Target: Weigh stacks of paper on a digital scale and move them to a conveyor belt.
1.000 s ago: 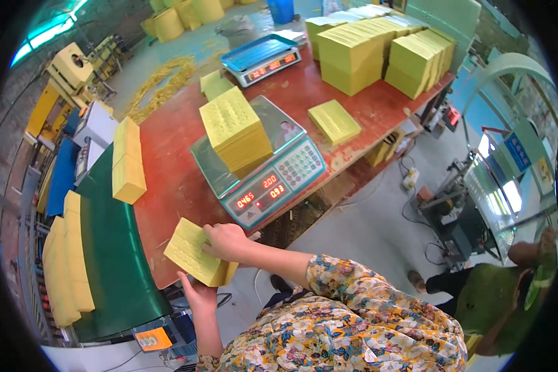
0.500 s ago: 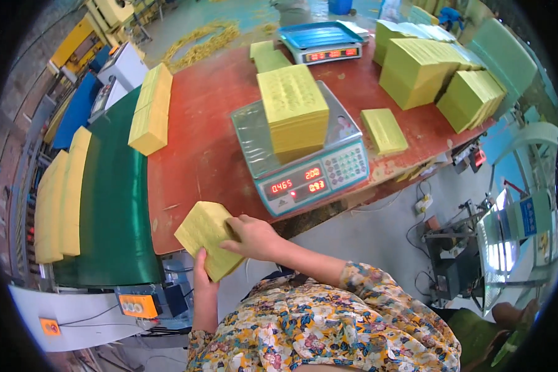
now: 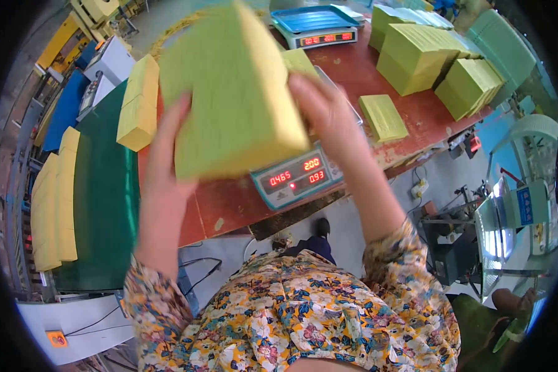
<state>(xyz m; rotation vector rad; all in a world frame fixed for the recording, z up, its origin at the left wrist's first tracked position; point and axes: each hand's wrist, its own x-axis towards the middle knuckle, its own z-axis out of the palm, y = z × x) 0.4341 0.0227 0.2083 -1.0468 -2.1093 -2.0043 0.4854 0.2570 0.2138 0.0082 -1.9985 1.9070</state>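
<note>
I hold a thick yellow paper stack (image 3: 232, 93) up close before my face, above the red tabletop (image 3: 229, 204) and the weighing scale (image 3: 294, 177). My left hand (image 3: 167, 155) presses flat on its left side, my right hand (image 3: 325, 111) clamps the right edge, fingers spread. It looks fairly heavy and stiff as a block, though loose sheets could fan, so squeezing both sides seems safest.

Light: we see bright, even daylight with soft shadows.
Blur: the raised yellow stack (image 3: 232, 93) and both hands smear slightly.
Edges: our fisheye bends lines; corners go black.
</note>
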